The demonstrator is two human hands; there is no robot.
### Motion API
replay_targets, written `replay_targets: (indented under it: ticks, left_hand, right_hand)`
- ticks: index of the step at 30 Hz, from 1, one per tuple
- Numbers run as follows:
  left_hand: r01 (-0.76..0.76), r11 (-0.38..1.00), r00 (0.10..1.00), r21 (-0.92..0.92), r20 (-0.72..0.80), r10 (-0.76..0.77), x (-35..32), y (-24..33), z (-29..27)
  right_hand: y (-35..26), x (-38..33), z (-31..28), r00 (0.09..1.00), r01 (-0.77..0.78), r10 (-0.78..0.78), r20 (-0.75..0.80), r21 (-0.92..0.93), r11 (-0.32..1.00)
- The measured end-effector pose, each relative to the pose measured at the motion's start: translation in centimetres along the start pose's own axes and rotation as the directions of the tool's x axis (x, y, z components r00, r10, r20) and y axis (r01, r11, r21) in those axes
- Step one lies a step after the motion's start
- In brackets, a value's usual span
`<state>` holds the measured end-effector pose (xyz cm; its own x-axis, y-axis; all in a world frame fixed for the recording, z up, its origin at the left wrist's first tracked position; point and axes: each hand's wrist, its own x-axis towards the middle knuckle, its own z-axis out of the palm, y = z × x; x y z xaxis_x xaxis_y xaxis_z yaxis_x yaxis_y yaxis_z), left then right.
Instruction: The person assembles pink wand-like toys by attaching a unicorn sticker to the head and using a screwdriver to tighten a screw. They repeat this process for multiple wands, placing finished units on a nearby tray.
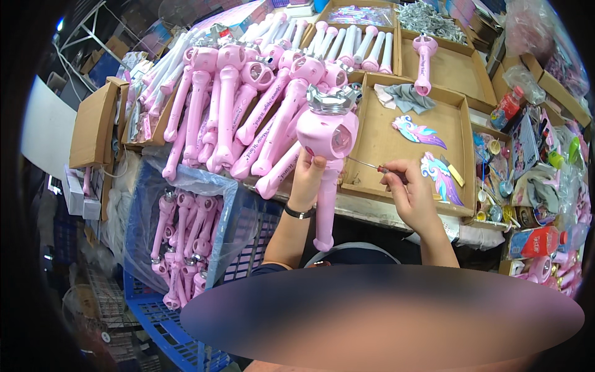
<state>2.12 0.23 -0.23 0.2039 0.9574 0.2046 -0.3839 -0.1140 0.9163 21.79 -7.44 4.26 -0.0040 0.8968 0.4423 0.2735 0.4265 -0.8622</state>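
My left hand (306, 180) is closed around a pink toy wand (325, 214) just below its round head. The wand stands upright, with a silver crown (333, 102) on top and a round opening in the side of its head. My right hand (410, 193) pinches a small screwdriver (367, 164) with a thin metal shaft and a reddish handle. Its tip points left at the wand's neck; whether it touches is hard to tell. Behind the held wand lies a heap of similar pink wands (226, 105), many with silver crowns.
A shallow cardboard tray (365, 180) holds two winged purple-blue pieces (421, 133) and a grey cloth (409, 98). Another pink wand (423, 65) lies on the tray behind. A blue crate (139, 248) with more wands stands lower left. Paint pots and bottles (508, 108) crowd the right.
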Motion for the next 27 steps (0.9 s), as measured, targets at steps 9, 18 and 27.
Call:
replay_targets:
  ticks: [9, 18, 27]
  left_hand:
    - [0.078, 0.993, 0.997, -0.091, 0.008, -0.077, 0.4, 1.0, 0.0]
    - [0.289, 0.951, 0.941, -0.111, 0.215, -0.261, -3.0, -0.8, 0.3]
    - [0.319, 0.917, 0.927, -0.239, 0.278, -0.250, -3.7, 0.3, 1.5]
  right_hand:
    - [-0.4, -3.4, -1.9, 0.997, -0.070, 0.068, 0.045, 0.033, 0.997]
    - [2.4, -4.5, -1.1, 0.978, -0.117, 0.155, -0.138, 0.253, 0.960]
    - [3.2, -2.5, -0.2, 0.925, -0.083, 0.223, -0.309, 0.407, 0.910]
